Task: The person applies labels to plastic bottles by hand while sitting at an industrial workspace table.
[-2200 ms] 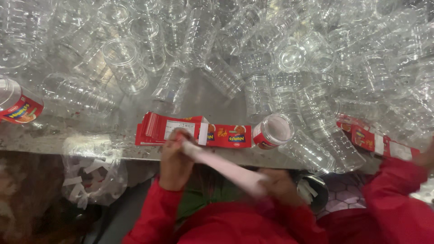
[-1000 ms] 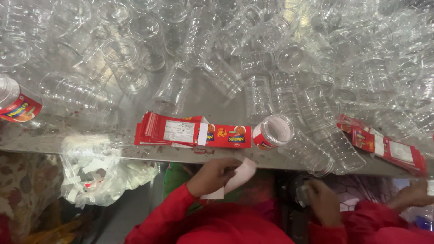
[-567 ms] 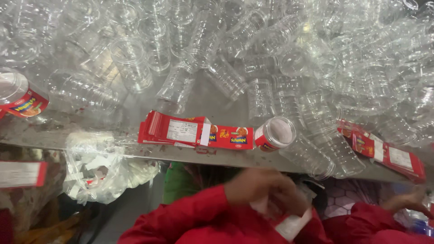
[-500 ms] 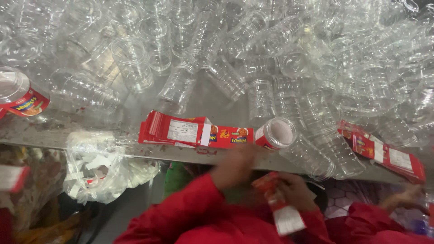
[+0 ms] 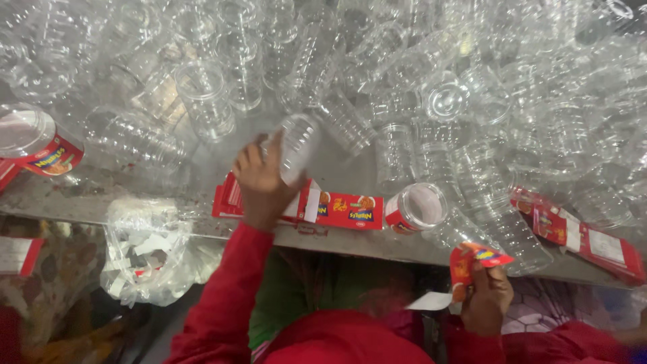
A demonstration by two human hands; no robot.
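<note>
Left hand (image 5: pixel 259 185) reaches out over the worktop (image 5: pixel 101 195), its grip clenched around a clear plastic jar (image 5: pixel 296 148) that stands tilted, its open end toward the near edge. Directly under that grip lies a stack of red labels (image 5: pixel 340 209), flat on the worktop edge and partly covered by the wrist. Just right of the grip, a labelled jar (image 5: pixel 418 207) lies on its side, mouth facing the camera. Beyond and on both sides of the grip a heap of clear jars (image 5: pixel 431 81) crowds the worktop, packed close against the held one. Right hand (image 5: pixel 486 296) is drawn back below the worktop edge, its grip pinching a curled red label (image 5: pixel 472 259) with a white backing strip (image 5: pixel 431 301) trailing to its left. Further right of it, more red labels (image 5: pixel 583 236) lie on the edge. Far left of the left grip, another labelled jar (image 5: pixel 37 145); below it hangs a clear bag of paper scraps (image 5: pixel 151 249). Red sleeves on both arms.
</note>
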